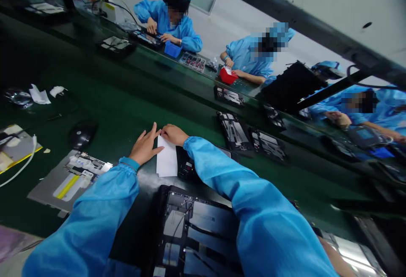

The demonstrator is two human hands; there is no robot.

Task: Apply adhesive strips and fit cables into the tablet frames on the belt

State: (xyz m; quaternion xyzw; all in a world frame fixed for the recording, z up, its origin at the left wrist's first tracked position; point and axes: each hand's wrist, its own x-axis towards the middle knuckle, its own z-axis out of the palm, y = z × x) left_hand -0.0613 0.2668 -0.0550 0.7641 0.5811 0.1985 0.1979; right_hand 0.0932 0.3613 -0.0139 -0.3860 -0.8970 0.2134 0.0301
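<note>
White paper [167, 160] on the green table [117, 114]

I see my left hand [144, 146] spread wide, its thumb over the paper's left edge. My right hand [174, 135] is curled at the far end; whether it pinches the paper, I cannot tell. Just beside lies a black device [183, 158]; nearer the camera, an opened casing [203, 239].

We look from one camera on the person's head, forward and down over the green table [127, 103]; our view leans, so the table slopes down to the right; an opened device [212, 215] lies near, just below us; the left hand [144, 146] and right hand [174, 134] are mid-view; the co-workers [165, 21] are far, across the table.
</note>
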